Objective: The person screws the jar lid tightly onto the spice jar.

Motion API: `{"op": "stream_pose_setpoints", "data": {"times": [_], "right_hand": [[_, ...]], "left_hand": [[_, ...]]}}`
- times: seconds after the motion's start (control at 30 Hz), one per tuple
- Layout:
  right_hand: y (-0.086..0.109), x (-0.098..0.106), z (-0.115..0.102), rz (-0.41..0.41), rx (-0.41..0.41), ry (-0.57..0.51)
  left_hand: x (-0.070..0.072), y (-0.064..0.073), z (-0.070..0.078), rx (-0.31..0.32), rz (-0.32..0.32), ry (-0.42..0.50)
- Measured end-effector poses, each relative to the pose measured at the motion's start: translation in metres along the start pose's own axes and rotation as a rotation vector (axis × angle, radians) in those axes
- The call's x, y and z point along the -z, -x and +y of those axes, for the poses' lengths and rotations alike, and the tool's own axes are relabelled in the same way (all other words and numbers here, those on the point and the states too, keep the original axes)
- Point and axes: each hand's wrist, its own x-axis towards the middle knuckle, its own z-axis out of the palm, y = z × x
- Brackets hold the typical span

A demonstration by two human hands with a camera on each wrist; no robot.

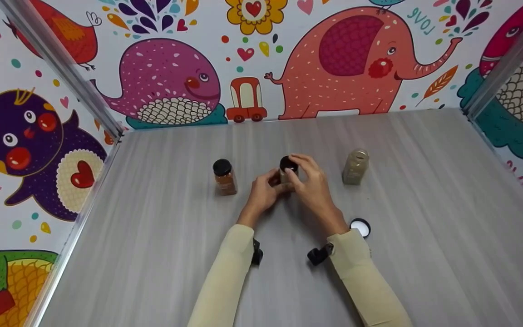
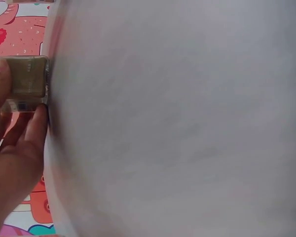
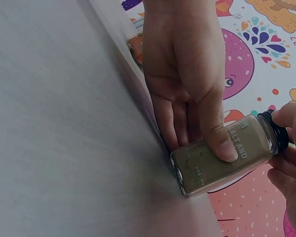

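Mid-table, a square glass spice jar [image 3: 212, 163] of greenish-brown powder, its label reading "SALT AND", stands with a black lid [image 1: 287, 162] on top. My left hand [image 1: 263, 195] grips the jar low down, thumb across the label; the left wrist view shows this same jar [image 2: 28, 76] at its edge. Fingers and thumb of my right hand [image 1: 313, 186] pinch the lid from its sides. To the left is another jar [image 1: 226, 182], orange-brown inside and black-capped. A lidless jar [image 1: 355, 169] of similar greenish-brown powder stands to the right.
Near my right wrist a loose black lid [image 1: 360, 228] lies with its white inside facing up. The grey wood-grain table [image 1: 152, 254] meets walls covered in cartoon animals [image 1: 334, 63]. Metal posts [image 1: 61, 68] rise at the back corners.
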Motion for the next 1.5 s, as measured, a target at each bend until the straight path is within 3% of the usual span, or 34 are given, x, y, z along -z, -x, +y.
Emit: {"op": "stream_pose_setpoints", "data": {"times": [0.17,0.43,0.87,1.17,1.5], "right_hand": [[-0.0006,-0.0003,0.0017,-0.013,0.004,-0.032],[-0.0012,-0.0023,0.0,0.009,0.001,-0.011],[-0.0009,-0.0022,-0.0005,0.0,-0.039,-0.03],[-0.0003,-0.0028,-0.002,0.026,-0.051,-0.02],[0.001,-0.0011,-0.0037,0.001,-0.077,-0.007]], "left_hand": [[0.0005,0.001,0.0006,-0.017,-0.01,0.004],[0.001,0.0,0.0027,0.007,0.008,-0.03],[0.0008,0.0012,0.0024,-0.034,0.007,-0.025],[0.0001,-0.0014,0.0039,0.003,0.014,-0.09],[0.001,0.0002,0.0023,0.014,0.008,-0.069]]}}
